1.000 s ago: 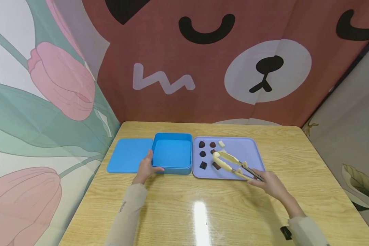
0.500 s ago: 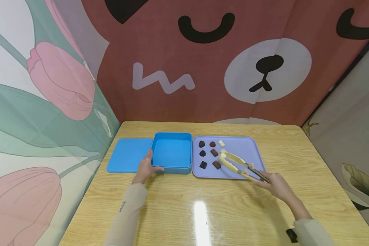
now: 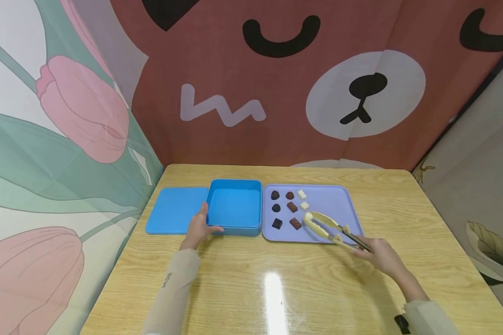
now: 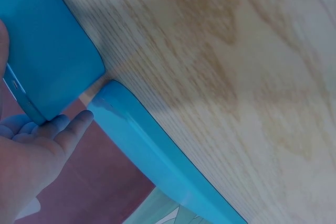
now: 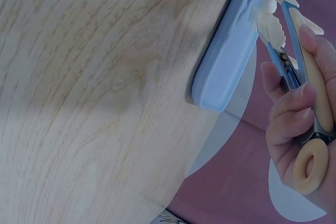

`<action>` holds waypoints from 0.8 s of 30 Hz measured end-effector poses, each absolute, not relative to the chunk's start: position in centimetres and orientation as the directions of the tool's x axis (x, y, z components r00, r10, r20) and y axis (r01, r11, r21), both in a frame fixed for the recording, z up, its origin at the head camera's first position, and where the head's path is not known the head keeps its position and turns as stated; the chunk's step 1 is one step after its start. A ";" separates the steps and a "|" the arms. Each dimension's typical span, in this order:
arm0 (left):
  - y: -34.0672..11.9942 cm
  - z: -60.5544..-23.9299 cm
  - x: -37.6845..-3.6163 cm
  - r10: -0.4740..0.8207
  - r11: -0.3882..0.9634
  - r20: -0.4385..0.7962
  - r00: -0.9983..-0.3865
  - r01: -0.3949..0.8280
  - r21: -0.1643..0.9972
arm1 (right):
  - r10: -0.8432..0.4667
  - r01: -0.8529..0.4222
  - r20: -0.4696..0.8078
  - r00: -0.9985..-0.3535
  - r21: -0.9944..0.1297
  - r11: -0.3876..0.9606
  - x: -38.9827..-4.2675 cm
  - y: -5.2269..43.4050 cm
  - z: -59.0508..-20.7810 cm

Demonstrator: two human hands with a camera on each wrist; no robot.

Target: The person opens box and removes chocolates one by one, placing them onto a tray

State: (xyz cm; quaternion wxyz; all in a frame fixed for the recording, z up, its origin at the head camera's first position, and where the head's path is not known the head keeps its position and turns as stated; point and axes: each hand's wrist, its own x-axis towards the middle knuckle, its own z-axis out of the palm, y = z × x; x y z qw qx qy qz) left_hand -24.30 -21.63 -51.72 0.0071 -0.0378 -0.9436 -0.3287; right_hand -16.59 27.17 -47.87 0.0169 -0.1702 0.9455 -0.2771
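Note:
My left hand (image 3: 199, 228) rests at the front left corner of an open blue box (image 3: 234, 204), thumb along its front wall and fingers by its left side. In the left wrist view the box (image 4: 47, 45) sits between thumb and fingers. My right hand (image 3: 383, 255) grips cream-tipped tongs (image 3: 318, 228) by their metal arms, also seen in the right wrist view (image 5: 315, 72). The tong heads hang over a lilac tray (image 3: 335, 200), beside a brown chocolate (image 3: 295, 224). Whether anything lies under the heads is hidden. Dark chocolates (image 3: 276, 208) and white chocolates (image 3: 304, 206) lie on the tray.
A flat blue lid (image 3: 177, 211) lies left of the box on the wooden table (image 3: 234, 279). The tray stands close against the box's right side. Behind the table hangs a printed brown curtain (image 3: 234, 153); a small black object (image 3: 402, 324) is by the right sleeve.
My right hand has drawn the tongs right and toward me, uncovering a brown chocolate and then a white one. My left hand stays at the box corner.

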 end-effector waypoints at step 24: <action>-21.6 -51.5 -24.3 0.060 0.768 -0.005 -0.998 0.043 0.640 | -0.330 -0.288 0.002 -0.944 -0.495 0.820 -16.6 27.4 -47.8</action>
